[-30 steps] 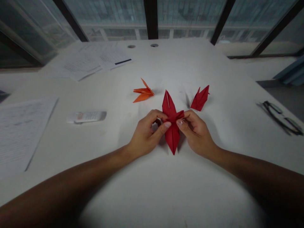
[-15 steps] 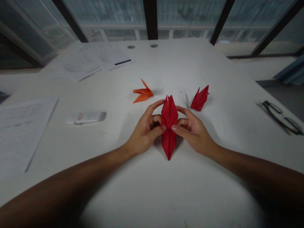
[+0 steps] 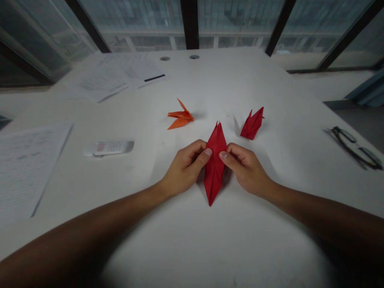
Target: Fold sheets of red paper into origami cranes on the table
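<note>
A long, diamond-shaped piece of red folded origami paper is held between my two hands, its split tip pointing away from me and its single point toward me. My left hand pinches its left edge, thumb on top and fingers curled beneath. On the opposite edge, my right hand grips it the same way. Beyond my left hand lies an orange origami piece with several spread points. Past my right hand stands a smaller red origami piece. The fingertips under the paper are hidden.
All of this is on a white table. A white tube-like item with printing lies to the left, near a written sheet. More printed papers are at the back left. Black-framed glasses rest at the right edge.
The red paper has tilted slightly, its far tip shifting right and its near tip left. My fingers have drawn in from its far end and curled at its sides.
</note>
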A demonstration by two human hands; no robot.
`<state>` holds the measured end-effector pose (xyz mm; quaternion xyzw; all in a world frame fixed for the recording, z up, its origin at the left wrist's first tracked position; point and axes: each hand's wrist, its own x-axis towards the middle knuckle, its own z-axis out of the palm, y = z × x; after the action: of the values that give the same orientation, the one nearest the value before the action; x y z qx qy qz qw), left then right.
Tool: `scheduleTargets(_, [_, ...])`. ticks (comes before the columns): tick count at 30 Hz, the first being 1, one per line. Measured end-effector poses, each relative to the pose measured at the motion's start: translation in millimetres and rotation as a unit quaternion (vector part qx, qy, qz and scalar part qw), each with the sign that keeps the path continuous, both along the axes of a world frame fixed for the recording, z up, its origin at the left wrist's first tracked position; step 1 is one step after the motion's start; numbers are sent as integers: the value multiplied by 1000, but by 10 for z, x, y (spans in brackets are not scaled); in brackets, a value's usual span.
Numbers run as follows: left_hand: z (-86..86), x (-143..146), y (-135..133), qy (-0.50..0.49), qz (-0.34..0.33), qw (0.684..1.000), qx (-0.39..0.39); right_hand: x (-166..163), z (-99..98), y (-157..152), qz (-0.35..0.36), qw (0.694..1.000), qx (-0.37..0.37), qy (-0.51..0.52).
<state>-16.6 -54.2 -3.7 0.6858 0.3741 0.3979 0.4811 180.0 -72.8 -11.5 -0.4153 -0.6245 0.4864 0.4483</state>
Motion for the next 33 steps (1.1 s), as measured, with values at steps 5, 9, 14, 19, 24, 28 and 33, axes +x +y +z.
scheduleTargets(5, [28, 7, 2, 1, -5, 1000, 5, 1, -1, -3, -8, 1000, 4, -15])
scheduleTargets(9, [21, 7, 21, -13, 26, 999, 13, -18, -29, -38, -20, 1000, 7, 15])
scheduleTargets(14, [-22, 1, 29, -55, 69, 996, -11, -26, -22, -98, -21, 994, 110, -15])
scheduleTargets(19, [-44, 3, 25, -66, 82, 994, 32, 0, 18, -93, -3, 976, 193, -104])
scheduleTargets(24, [-46, -14, 0, -47, 73, 993, 76, -14, -11, -87, -52, 981, 166, -90])
scheduleTargets(28, [-42, -11, -39, -63, 3, 997, 45, -20, -28, -89, -87, 985, 141, -47])
scheduleTargets(33, [-51, -17, -12, -18, 19, 993, 119, 1, 33, -68, -90, 980, 173, -42])
